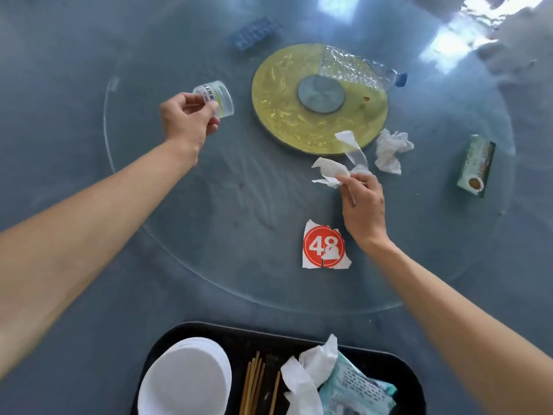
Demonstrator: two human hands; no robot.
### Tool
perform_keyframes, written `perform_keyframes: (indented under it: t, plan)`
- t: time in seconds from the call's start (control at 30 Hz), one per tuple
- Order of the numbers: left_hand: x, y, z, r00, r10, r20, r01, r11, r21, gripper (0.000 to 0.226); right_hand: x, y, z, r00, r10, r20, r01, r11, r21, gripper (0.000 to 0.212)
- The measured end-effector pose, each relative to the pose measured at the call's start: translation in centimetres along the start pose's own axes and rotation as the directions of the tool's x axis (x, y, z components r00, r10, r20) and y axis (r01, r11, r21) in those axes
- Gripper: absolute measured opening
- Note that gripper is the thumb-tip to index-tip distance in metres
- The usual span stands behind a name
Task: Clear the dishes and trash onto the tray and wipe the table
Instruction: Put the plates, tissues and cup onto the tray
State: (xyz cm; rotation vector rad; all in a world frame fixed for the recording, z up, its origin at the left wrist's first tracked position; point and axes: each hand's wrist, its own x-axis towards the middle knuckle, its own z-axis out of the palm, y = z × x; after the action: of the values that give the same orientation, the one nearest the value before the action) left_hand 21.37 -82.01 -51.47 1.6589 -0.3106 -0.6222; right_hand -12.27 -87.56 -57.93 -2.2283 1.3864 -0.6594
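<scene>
Although most of the glass turntable [185, 223] is seen, the black tray [269, 333] at the near edge is cut off by the bottom of the frame, so the stacked white plates [185, 381], wooden chopsticks [254, 384] and crumpled wrappers [344, 381] on it are only partly shown. A blue object [254, 32] at the far side is blurred and cannot be identified, and the far right of the table [59, 339] is washed out by window glare. Open room is left on the turntable's left half and in the band of table between its near rim and the tray.

A small clear plastic cup [217, 98] with a printed label is held tilted above the glass by the left hand [187, 121], its fingers pinched on the rim. A crumpled white napkin [330, 172] and a strip of clear wrapper [353, 148] are gripped by the clenched fingers of the right hand [363, 208]. Just beside it lies a 2nd crumpled napkin [390, 149], touching the edge of the gold centre disc [281, 94]. A crushed clear bottle [359, 68] with a blue cap rests across that disc. A torn red "48" sticker [324, 245] lies near the right wrist, and a small box [475, 164] sits well apart at the right
</scene>
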Motion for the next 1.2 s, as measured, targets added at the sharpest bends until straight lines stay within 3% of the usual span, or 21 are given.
perform_keyframes:
  t: [0.23,0.43,0.53,0.7,0.83,1.07,1.13,1.2]
  plan:
    - [-18.1,0.9,-2.8,0.93,0.017,0.368,-0.066,0.991,0.121,0.013,-10.2,-3.2,-6.6,0.998,0.027,-0.053,-0.02,0.991,0.133,0.022]
    - [-34.0,-3.1,-5.7,0.776,-0.058,0.628,-0.152,0.949,0.275,0.008,-22.5,-4.0,-12.2,0.993,0.115,-0.033,-0.103,0.963,0.248,0.027]
    - [-39.8,-6.8,-6.4,0.753,-0.162,0.638,-0.061,0.947,0.314,0.005,-28.4,-2.6,-12.9,0.981,0.192,0.015,-0.19,0.955,0.228,0.03]
    - [-46.2,-11.6,-7.7,0.745,-0.338,0.575,0.143,0.923,0.357,0.008,-35.7,-0.6,-11.9,0.903,0.422,0.08,-0.429,0.891,0.149,0.03]
    - [-48.3,-13.3,-8.5,0.726,-0.414,0.549,0.159,0.878,0.452,0.026,-38.4,-0.3,-10.8,0.866,0.469,0.174,-0.487,0.87,0.076,0.025]
    - [-46.7,-11.6,-9.6,0.698,-0.267,0.664,-0.16,0.846,0.509,0.032,-37.9,-0.6,-13.0,0.895,0.419,0.154,-0.408,0.907,-0.101,0.046]
    - [-45.8,-11.0,-10.3,0.711,-0.222,0.667,-0.301,0.761,0.574,0.03,-37.0,-0.2,-14.1,0.917,0.379,0.127,-0.355,0.918,-0.177,0.052]
    - [-44.5,-10.3,-10.9,0.731,-0.103,0.675,-0.49,0.609,0.624,0.038,-35.4,0.1,-15.1,0.937,0.337,0.087,-0.314,0.927,-0.204,0.055]
